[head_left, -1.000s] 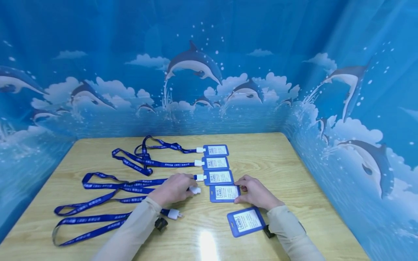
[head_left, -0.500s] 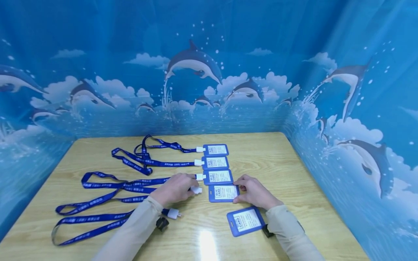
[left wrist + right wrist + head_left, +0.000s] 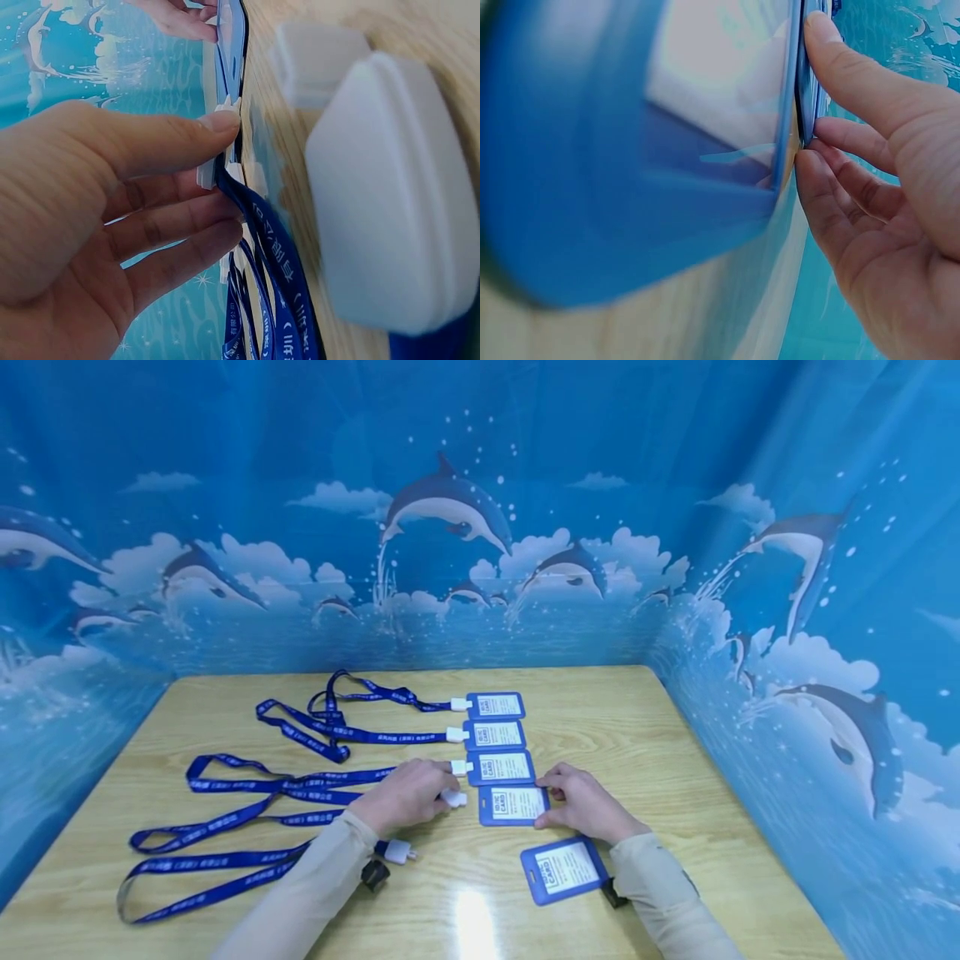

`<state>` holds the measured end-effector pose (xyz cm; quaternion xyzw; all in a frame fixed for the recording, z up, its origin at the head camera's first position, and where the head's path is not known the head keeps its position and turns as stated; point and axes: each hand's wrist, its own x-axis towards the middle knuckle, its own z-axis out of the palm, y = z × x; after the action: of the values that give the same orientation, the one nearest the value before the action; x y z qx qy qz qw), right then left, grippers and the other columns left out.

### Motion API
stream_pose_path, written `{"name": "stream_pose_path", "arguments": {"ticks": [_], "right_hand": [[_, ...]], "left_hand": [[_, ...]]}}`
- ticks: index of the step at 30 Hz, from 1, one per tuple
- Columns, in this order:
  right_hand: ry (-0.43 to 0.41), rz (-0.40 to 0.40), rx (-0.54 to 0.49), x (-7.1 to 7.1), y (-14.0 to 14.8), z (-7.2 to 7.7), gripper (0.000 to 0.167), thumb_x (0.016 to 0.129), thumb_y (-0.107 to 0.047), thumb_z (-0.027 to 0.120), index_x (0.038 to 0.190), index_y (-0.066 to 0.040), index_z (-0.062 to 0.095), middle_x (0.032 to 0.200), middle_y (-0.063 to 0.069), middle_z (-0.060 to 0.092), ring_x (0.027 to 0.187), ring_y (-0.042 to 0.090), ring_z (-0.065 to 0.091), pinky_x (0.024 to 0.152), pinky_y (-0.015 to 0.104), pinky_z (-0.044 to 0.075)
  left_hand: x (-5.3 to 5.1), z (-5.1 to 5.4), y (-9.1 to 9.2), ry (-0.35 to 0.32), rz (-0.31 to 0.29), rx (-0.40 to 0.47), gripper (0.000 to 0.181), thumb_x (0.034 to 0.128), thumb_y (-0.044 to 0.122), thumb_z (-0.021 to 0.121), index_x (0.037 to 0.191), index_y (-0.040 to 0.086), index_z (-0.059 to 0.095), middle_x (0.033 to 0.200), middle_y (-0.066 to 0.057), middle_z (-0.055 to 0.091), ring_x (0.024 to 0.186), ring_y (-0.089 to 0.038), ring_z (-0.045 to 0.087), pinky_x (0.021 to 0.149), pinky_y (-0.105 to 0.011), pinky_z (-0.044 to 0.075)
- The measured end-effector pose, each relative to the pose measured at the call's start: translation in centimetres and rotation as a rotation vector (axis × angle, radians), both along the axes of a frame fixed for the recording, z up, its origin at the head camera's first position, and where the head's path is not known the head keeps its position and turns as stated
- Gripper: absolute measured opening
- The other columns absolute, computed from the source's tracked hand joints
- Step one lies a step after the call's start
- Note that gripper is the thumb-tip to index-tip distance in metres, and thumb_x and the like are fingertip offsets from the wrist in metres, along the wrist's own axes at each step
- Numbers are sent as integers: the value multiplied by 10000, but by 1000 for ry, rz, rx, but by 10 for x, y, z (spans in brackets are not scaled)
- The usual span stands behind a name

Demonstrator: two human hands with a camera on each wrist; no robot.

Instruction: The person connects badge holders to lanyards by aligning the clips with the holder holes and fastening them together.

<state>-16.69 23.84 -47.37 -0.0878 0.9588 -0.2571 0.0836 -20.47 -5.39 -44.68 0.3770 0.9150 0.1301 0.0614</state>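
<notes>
My left hand [image 3: 405,795] pinches the white plastic clip [image 3: 455,798] of a dark blue lanyard [image 3: 279,259] between thumb and fingers. The clip points right, a short gap from the slotted end of a blue badge holder [image 3: 513,806]. That badge holder lies flat with a white ID card in it, and my right hand [image 3: 588,803] grips its right edge, thumb on the near corner and fingers at the far one. In the right wrist view the thumb [image 3: 840,49] presses the holder's edge; a nearer badge holder [image 3: 577,172] blocks much of the view.
Above lie three badge holders in a column, the top one [image 3: 495,705] included, each joined to a lanyard clip. Nearer me are a separate tilted badge holder [image 3: 566,870] and a lanyard with a white clip [image 3: 399,852]. Lanyard straps [image 3: 210,863] spread over the table's [image 3: 622,718] left.
My left hand has shifted slightly right with the clip, narrowing the gap to the badge holder. The held badge holder has slid slightly left with my right hand.
</notes>
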Motion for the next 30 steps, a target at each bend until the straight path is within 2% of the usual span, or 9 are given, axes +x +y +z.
{"name": "stream_pose_path", "arguments": {"ticks": [6,12,17,24,30], "right_hand": [[26,39,-3,1,1,0,665,724,-352,897,1282,-63,678,1106,-38,618,926,91,571,848,309,557],[54,76,0,1,2,-2,660,733,-373,889,1271,-50,682,1110,-22,627,899,77,552,810,293,549],[60,71,7,1,2,-2,662,734,-384,886,1271,-53,683,1114,-25,629,895,79,550,813,295,547],[42,54,3,0,-2,-1,669,730,-358,892,1285,-54,676,1129,-22,628,900,89,551,818,296,540],[37,45,-2,0,-7,1,676,729,-330,895,1296,-42,666,1053,-47,608,869,89,530,781,273,518]], "left_hand": [[0,1,3,-11,-1,-10,219,874,204,793,1090,173,775,1080,4,738,858,-84,671,793,-265,591],[-1,-2,6,11,-44,-6,202,864,205,802,1061,171,778,1052,12,736,848,-83,670,771,-247,583],[0,-2,10,6,-56,-18,211,863,194,802,1069,161,778,1067,4,735,885,-102,684,797,-263,592],[2,-2,13,30,-75,-42,203,858,188,803,1058,163,778,1035,19,730,833,-72,657,772,-235,579],[3,-4,13,37,-73,-44,209,860,175,800,1068,160,775,1039,11,733,843,-82,666,779,-244,585]]}}
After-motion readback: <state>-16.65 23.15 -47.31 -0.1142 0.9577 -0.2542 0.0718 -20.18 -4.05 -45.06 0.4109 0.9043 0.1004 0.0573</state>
